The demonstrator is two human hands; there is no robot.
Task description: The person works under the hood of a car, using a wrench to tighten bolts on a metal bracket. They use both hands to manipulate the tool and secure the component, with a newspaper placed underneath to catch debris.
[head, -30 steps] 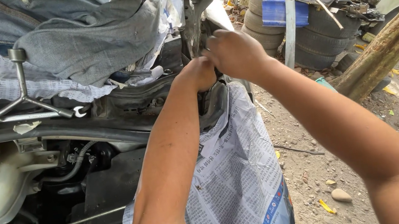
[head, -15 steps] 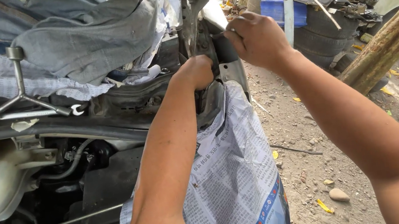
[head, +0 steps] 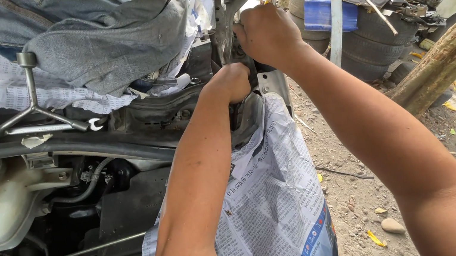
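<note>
Both hands worked at the hood hinge bracket (head: 227, 10) by the fender's rear corner: the right hand (head: 268, 34) closed around it from above, the left hand (head: 231, 82) fisted just below, likely steadying. Newspaper (head: 275, 199) draped the fender, apparently shielding the paint.

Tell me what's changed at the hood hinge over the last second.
The right hand swung out to the right, then came back in and now grips at the hinge bracket above the left hand. The left hand stayed pressed below the bracket; newspaper and three-way wrench haven't moved.
</note>
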